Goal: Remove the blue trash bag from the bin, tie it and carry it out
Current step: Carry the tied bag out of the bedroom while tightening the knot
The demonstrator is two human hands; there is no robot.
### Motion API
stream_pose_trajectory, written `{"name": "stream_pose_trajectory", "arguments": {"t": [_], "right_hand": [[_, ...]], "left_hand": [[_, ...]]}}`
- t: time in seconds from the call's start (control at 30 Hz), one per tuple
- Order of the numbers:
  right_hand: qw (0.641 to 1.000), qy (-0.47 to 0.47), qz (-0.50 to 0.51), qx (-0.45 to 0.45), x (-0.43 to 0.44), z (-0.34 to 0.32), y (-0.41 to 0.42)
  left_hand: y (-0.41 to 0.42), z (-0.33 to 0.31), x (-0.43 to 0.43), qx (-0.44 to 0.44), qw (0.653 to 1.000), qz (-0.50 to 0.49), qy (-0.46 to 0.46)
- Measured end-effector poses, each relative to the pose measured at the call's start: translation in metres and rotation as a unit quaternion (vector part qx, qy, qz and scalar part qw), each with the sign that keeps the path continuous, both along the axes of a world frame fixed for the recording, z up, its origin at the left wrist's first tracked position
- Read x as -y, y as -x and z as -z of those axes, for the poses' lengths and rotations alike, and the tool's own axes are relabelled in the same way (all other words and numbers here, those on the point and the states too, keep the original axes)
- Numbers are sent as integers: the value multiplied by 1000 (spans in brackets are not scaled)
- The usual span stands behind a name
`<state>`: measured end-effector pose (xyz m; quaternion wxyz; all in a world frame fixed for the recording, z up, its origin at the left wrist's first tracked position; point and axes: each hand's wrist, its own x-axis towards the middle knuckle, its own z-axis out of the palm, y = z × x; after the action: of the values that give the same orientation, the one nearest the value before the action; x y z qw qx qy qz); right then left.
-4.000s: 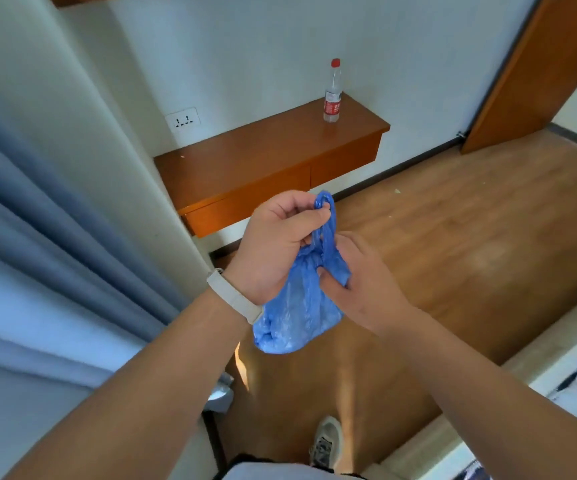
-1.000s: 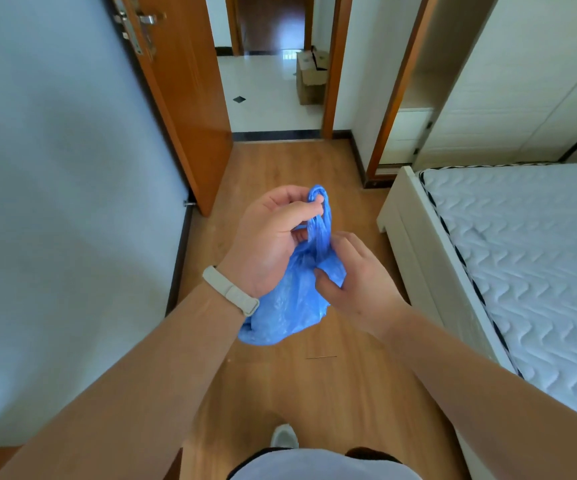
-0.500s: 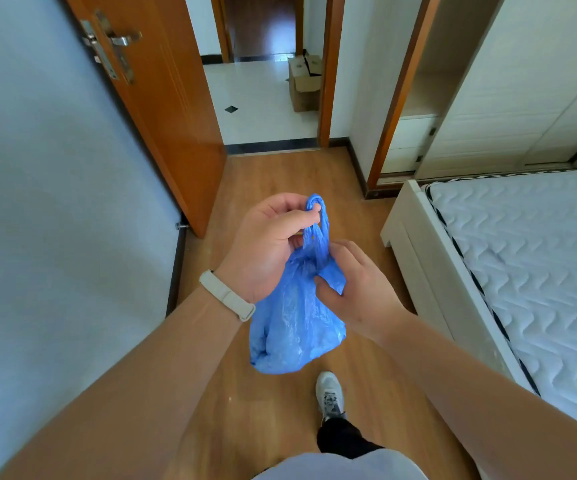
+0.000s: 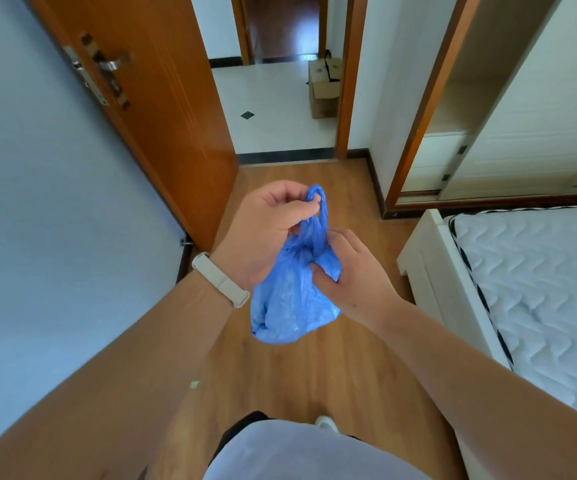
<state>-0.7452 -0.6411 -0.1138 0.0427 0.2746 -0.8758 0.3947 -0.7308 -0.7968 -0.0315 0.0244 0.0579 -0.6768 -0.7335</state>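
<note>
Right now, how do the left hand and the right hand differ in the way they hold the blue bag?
The left hand pinches the twisted top loop of the blue bag from above; the right hand grips the bag's side lower down. The left wrist wears a pale band; the right wrist is bare. Both are closed on the bag.

I see my left hand point(image 4: 266, 230) closed around the twisted top loop of the blue trash bag point(image 4: 290, 299), held up in the air over the wooden floor point(image 4: 332, 368). My right hand point(image 4: 352, 275) pinches the bag's neck just below the loop. A pale wristband point(image 4: 220, 279) sits on my left wrist. An open wooden door point(image 4: 162, 98) stands ahead, a cardboard box point(image 4: 325, 88) beyond the doorway, and a bed point(image 4: 539, 289) lies to the right.
</note>
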Motion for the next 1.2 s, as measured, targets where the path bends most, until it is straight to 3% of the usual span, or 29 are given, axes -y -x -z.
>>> {"name": "stream_pose_trajectory", "arguments": {"t": [0.37, 0.93, 1.2], "right_hand": [[1000, -16, -5, 13, 52, 2, 90], [996, -52, 76, 16, 246, -6, 243], [996, -55, 65, 19, 293, -13, 297]], "left_hand": [[94, 5, 53, -13, 1000, -8, -8], [258, 8, 256, -19, 997, 54, -56], [317, 8, 304, -10, 994, 57, -91]]}}
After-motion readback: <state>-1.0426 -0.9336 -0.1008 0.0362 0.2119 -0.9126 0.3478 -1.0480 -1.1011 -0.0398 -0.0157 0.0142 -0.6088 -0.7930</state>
